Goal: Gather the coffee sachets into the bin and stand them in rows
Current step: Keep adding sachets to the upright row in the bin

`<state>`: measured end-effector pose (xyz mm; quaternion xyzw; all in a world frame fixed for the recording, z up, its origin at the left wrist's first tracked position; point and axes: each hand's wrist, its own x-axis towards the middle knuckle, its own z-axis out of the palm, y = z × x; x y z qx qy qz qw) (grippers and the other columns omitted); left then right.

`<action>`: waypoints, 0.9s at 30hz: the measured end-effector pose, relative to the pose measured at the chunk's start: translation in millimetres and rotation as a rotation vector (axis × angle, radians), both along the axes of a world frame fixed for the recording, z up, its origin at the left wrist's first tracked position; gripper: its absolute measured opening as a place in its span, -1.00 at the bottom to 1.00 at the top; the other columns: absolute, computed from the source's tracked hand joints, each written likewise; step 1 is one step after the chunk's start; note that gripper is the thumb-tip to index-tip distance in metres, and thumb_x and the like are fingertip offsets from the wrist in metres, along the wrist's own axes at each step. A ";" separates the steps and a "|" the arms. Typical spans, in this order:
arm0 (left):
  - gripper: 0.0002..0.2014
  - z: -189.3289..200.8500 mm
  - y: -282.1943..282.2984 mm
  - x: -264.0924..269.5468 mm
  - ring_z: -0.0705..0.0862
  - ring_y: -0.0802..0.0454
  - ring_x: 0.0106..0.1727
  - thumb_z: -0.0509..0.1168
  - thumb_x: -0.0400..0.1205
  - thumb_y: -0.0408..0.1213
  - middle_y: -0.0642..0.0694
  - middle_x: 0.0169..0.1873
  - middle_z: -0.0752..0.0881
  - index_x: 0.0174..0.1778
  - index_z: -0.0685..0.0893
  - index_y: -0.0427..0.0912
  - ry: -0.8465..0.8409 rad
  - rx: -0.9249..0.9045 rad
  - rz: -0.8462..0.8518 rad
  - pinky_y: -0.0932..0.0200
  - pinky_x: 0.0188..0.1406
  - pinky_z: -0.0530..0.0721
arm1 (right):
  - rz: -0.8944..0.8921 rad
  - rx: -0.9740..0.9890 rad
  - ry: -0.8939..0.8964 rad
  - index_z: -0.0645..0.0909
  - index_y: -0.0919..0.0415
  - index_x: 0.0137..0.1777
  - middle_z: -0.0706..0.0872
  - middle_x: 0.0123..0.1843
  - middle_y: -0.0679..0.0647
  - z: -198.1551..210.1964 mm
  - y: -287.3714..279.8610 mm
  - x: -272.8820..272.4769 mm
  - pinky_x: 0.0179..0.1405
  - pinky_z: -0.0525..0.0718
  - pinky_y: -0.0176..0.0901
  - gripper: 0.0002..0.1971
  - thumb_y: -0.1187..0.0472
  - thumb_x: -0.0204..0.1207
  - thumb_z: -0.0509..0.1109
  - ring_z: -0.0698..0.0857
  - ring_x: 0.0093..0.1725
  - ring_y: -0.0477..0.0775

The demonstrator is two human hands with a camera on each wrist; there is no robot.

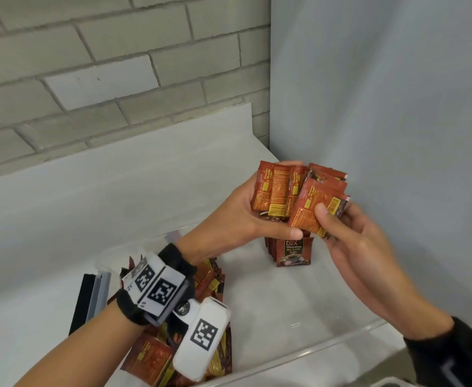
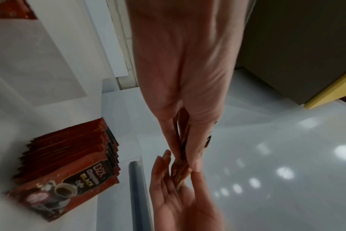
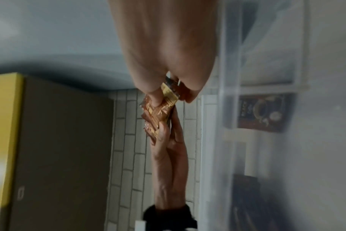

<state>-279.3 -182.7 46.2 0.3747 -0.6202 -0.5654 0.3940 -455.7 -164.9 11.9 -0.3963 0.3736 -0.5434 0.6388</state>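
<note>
While both hands hover over the clear bin (image 1: pixel 341 343), the left hand (image 1: pixel 246 212) grips a fanned bunch of coffee sachets (image 1: pixel 280 188), thumb curled across the bottom, and the right hand (image 1: pixel 349 236) pinches the front sachets (image 1: pixel 317 208) of that fan between thumb and fingers (image 1: pixel 343 216). Standing row of sachets (image 1: pixel 292 252) sits upright at the bin's far right corner, just below the hands. Loose pile of sachets (image 1: pixel 156 356) lies at the bin's left end under the left wrist.

Soft, even light filled the head view, which was sharp. Both wrist views were dimmer and motion-blurred, with round glare spots on the glossy white tabletop (image 2: pixel 286 156).
</note>
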 end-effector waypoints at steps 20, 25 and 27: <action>-0.70 6.9 -6.1 18.9 0.76 -0.09 0.16 0.26 0.55 -0.34 -0.14 0.01 0.81 0.21 0.47 -0.18 0.164 0.178 -0.048 0.14 0.02 0.77 | -0.038 -0.180 0.214 0.57 0.16 0.31 0.81 0.10 -0.10 -5.0 2.9 -1.3 -0.08 0.64 -0.47 -0.59 0.09 0.46 0.34 0.76 0.09 -0.18; -0.57 2.8 -7.3 19.1 0.73 -0.20 0.20 0.37 0.56 -0.49 -0.33 0.17 0.74 0.35 0.53 -0.17 0.077 0.088 -0.091 0.09 0.10 0.73 | -0.007 -0.173 0.190 0.59 0.17 0.33 0.81 0.13 -0.06 -5.2 3.9 -1.8 -0.01 0.65 -0.44 -0.60 0.12 0.50 0.31 0.76 0.14 -0.12; -0.55 3.3 -7.7 20.1 0.74 -0.11 0.14 0.39 0.54 -0.49 -0.28 0.17 0.73 0.36 0.56 -0.19 0.035 0.056 -0.096 0.14 0.04 0.71 | 0.013 -0.175 0.203 0.59 0.15 0.33 0.81 0.12 -0.07 -4.0 4.5 -1.5 -0.04 0.64 -0.47 -0.61 0.11 0.50 0.31 0.76 0.12 -0.13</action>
